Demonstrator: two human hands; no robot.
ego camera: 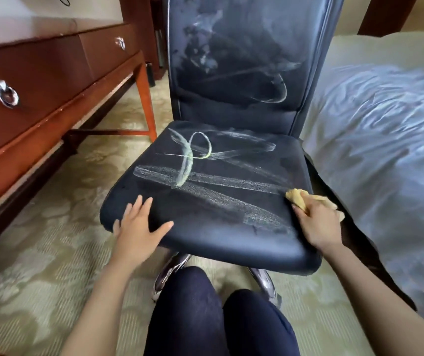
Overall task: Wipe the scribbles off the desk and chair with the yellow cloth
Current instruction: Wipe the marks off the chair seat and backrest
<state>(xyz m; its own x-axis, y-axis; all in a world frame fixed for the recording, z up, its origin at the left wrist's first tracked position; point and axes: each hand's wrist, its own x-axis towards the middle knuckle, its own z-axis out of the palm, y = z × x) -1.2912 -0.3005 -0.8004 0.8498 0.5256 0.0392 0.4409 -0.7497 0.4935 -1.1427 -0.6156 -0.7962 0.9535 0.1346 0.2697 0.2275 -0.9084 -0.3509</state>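
In the head view, a dark navy fabric office chair (231, 235) stands in the middle of the frame, its seat turned toward the person, with a reddish-brown wooden desk (41, 73) fitted with drawers to its left and a bed under a rumpled white duvet (385, 140) just beside it on the right. White and yellow-green chalky scribbles (187, 160) cross the seat: a looped line near the back left and broad pale streaks running diagonally toward the right edge. Fainter white smears and a curved white line (277, 93) mark the padded backrest. The left hand (139, 227) lies flat on the front left corner of the seat, fingers straight and spread, thumb pointing right, holding nothing. The right hand (319, 224) is at the seat's right edge, its fingers curled round a crumpled yellow cloth (298, 197), which is bunched up and pressed against the seat fabric at the end of one pale streak; part of the cloth sticks out behind the hand toward the bed. The drawer fronts of the desk carry shiny metal ring handles (6, 95). Below the seat the chrome legs of the chair base (169, 268) show, and the person's knees in dark blue trousers (193, 317) fill the lower middle, over a pale beige patterned carpet (38, 265)
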